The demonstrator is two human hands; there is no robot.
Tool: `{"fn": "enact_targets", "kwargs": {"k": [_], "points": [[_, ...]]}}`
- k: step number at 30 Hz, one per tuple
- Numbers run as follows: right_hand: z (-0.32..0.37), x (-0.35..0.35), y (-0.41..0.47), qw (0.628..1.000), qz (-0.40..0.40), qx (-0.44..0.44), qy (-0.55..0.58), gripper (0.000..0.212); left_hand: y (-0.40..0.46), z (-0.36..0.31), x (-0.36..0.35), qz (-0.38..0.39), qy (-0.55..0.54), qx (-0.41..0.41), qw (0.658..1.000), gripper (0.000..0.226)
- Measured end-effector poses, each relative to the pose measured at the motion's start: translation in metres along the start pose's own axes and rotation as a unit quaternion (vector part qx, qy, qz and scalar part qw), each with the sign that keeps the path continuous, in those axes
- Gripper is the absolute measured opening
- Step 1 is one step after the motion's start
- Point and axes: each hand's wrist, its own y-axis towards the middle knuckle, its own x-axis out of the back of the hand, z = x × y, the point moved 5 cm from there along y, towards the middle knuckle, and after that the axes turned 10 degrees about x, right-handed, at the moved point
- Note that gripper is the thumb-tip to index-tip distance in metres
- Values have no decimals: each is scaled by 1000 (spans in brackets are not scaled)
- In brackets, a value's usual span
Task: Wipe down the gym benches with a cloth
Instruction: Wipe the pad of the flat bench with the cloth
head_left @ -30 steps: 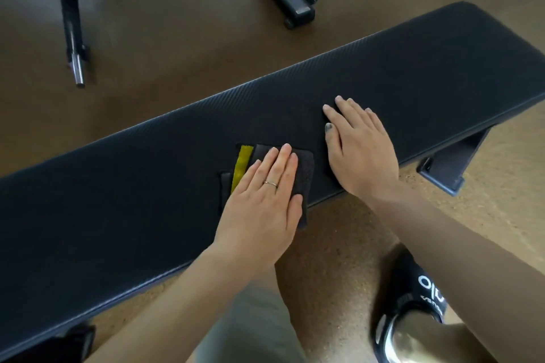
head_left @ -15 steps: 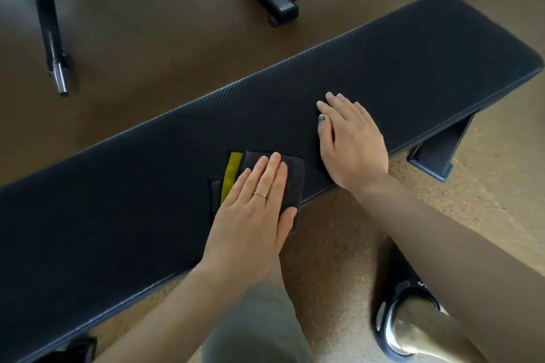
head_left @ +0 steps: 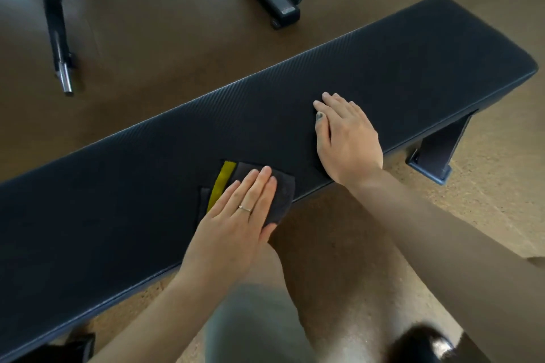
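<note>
Two hands are down on the bench (head_left: pixel 383 74), and from my seat both look flat. My left hand (head_left: pixel 236 215) lies with straight fingers pressed on the cloth (head_left: pixel 280 194), a thin ring (head_left: pixel 244 209) showing on one finger, and the thumb tucked at the cloth's near edge. My right hand (head_left: pixel 348 138) rests palm down on the bare pad just to the right of the cloth, fingers straight and close together, holding nothing.

I see the bench running as one long dark pad from the lower left of the view up to the upper right, where its rounded end shows. Its surface has a fine ribbed texture. The cloth is dark grey, folded, with a yellow strip (head_left: pixel 221 183) along its left side. It sits on the near edge of the pad, roughly mid-length, and its near right corner hangs slightly past that edge. The yellow strip and my left fingers both point across the pad toward its far side, leaning a little right.

One bench leg with a flat foot (head_left: pixel 436 156) stands under the right end, and another dark foot (head_left: pixel 59 345) shows under the left end.

Beyond the bench, on the brown floor (head_left: pixel 177 38), stands a black metal frame (head_left: pixel 56 23) with a curved tube ending in a silver tip, and a straight black base with a small wheel (head_left: pixel 277 3). Nearer me the floor looks speckled and lighter. My knee in grey shorts (head_left: pixel 250 327) and a black shoe (head_left: pixel 427 345) fill the bottom of the view
</note>
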Motion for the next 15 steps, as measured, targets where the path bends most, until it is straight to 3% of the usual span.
{"fn": "enact_targets", "kwargs": {"k": [4, 9, 15], "points": [[-3, -3, 4, 999, 22, 25, 2, 59, 17, -14, 4, -25, 11, 29, 999, 59], [-39, 10, 11, 995, 44, 89, -23, 54, 64, -57, 3, 5, -5, 8, 1000, 67], [-112, 23, 28, 994, 87, 57, -25, 55, 120, -116, 10, -14, 8, 21, 1000, 65]]}}
